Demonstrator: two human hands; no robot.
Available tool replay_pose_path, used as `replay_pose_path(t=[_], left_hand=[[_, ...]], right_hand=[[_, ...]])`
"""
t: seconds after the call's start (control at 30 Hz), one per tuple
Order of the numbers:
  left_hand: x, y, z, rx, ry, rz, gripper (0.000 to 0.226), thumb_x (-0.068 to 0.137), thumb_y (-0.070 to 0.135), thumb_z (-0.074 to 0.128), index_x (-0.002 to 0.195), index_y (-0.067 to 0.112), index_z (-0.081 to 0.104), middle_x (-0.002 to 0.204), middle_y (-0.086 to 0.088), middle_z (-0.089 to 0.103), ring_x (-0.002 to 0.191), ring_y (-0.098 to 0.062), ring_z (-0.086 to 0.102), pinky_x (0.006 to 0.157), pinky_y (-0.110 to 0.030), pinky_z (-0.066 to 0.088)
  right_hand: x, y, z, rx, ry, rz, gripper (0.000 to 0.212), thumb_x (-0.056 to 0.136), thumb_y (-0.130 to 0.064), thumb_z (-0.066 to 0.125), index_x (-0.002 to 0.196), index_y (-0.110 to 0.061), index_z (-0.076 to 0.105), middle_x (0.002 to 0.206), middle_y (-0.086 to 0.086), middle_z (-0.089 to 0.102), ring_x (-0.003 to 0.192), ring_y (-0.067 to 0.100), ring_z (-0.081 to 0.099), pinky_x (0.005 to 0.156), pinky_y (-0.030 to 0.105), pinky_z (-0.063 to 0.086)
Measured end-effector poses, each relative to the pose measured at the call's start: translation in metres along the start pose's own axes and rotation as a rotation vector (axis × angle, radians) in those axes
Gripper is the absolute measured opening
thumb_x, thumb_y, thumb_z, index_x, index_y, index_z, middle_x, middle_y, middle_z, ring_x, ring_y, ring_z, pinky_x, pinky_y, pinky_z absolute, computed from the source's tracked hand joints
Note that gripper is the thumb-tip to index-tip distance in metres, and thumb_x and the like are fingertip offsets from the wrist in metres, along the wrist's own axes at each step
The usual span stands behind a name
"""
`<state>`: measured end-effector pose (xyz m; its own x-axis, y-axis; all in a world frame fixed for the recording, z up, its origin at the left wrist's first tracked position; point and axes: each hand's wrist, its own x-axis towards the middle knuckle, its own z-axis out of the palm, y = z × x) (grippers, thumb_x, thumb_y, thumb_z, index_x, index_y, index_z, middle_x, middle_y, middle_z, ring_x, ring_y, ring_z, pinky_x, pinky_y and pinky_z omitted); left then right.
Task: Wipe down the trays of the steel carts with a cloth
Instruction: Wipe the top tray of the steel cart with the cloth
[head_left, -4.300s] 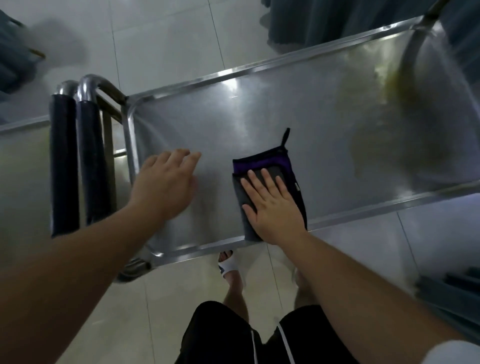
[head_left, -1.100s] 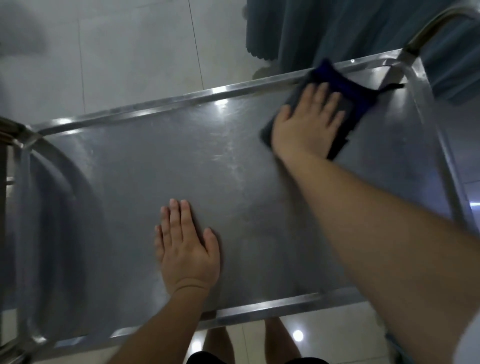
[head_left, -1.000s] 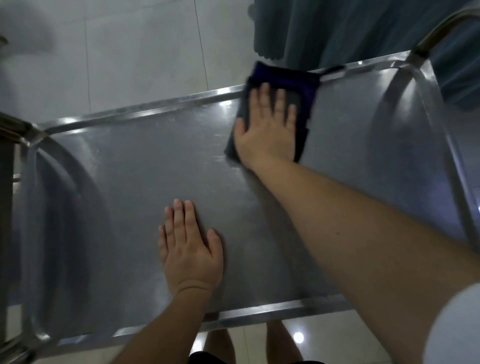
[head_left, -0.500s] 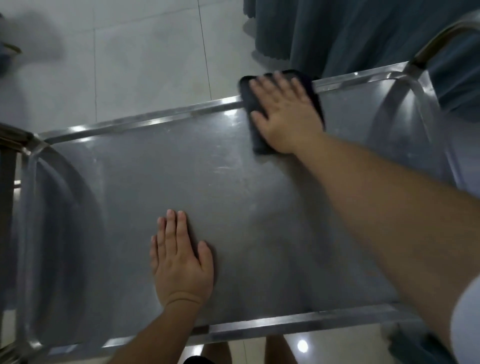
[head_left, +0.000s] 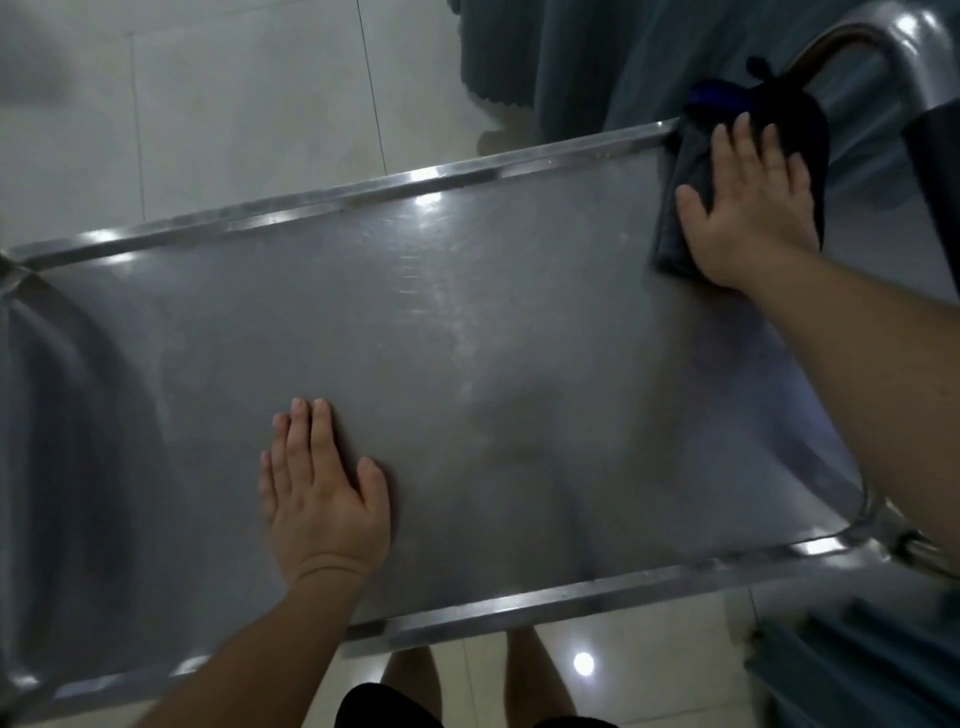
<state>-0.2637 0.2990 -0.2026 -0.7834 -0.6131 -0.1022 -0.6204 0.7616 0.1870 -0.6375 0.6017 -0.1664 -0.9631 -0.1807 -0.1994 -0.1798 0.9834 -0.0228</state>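
A steel cart tray fills the view, its raised rim running along the far and near sides. A dark grey cloth with a blue edge and a hanging loop lies in the tray's far right corner, partly over the rim. My right hand presses flat on the cloth with straight fingers. My left hand rests flat on the bare tray near its front, fingers together and pointing away from me.
The cart's curved steel handle rises beyond the far right corner. A dark blue curtain hangs behind the cart. Pale floor tiles lie beyond the far rim. My legs stand below the near rim.
My right hand has slid the cloth to the right along the far rim into the far right corner. My left hand has stayed flat on the tray.
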Motion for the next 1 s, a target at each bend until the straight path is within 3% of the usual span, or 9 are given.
replay_pose_path(t=[0.3,0.5,0.6,0.7,0.8,1.0], left_hand=[[0.001,-0.004,0.004,-0.013,0.030,0.014,0.076,0.098,0.046,0.035,0.168,0.020,0.018,0.175,-0.004,0.018,0.162,-0.022,0.010,0.131,-0.038,0.000],[0.001,-0.004,0.005,-0.032,0.045,0.022,0.076,0.097,0.046,0.037,0.166,0.020,0.020,0.175,-0.005,0.019,0.162,-0.023,0.011,0.132,-0.044,0.004],[0.000,-0.003,0.005,-0.039,0.054,0.027,0.076,0.097,0.045,0.037,0.166,0.019,0.020,0.174,-0.007,0.019,0.161,-0.025,0.012,0.131,-0.047,0.006],[0.000,-0.004,0.006,-0.039,0.063,0.031,0.076,0.097,0.044,0.037,0.166,0.018,0.020,0.174,-0.008,0.020,0.161,-0.026,0.013,0.131,-0.045,0.005],[0.001,-0.005,0.007,-0.022,0.058,0.045,0.077,0.098,0.045,0.037,0.167,0.016,0.018,0.175,-0.009,0.019,0.162,-0.026,0.012,0.131,-0.043,0.003],[0.002,-0.013,0.013,0.027,0.023,0.068,0.081,0.100,0.056,0.030,0.169,0.018,0.011,0.177,-0.006,0.012,0.163,-0.022,0.004,0.131,-0.045,0.003]], right_hand=[[-0.115,0.034,0.028,0.065,0.018,0.146,0.078,0.101,-0.064,0.017,0.167,-0.025,0.003,0.175,0.001,0.000,0.160,0.025,-0.002,0.129,0.049,0.003],[-0.239,0.050,0.051,0.038,-0.062,0.284,0.078,0.102,-0.065,0.007,0.165,-0.024,-0.010,0.175,0.003,-0.008,0.160,0.027,-0.007,0.129,0.054,0.005],[-0.288,0.042,0.060,0.032,-0.087,0.325,0.080,0.103,-0.063,0.005,0.166,-0.015,-0.005,0.174,0.011,-0.002,0.160,0.032,0.001,0.128,0.056,0.011],[-0.319,0.027,0.069,0.024,-0.118,0.237,0.080,0.104,-0.060,0.013,0.166,-0.011,0.004,0.174,0.013,0.003,0.160,0.035,0.006,0.127,0.057,0.014],[-0.314,0.026,0.071,-0.026,-0.142,0.010,0.079,0.105,-0.059,0.019,0.167,-0.013,0.003,0.175,0.011,0.000,0.160,0.034,0.004,0.127,0.057,0.013],[-0.180,0.004,0.049,-0.014,-0.046,-0.250,0.079,0.101,-0.060,0.026,0.166,-0.018,0.014,0.174,0.006,0.009,0.160,0.030,0.010,0.127,0.056,0.012]])
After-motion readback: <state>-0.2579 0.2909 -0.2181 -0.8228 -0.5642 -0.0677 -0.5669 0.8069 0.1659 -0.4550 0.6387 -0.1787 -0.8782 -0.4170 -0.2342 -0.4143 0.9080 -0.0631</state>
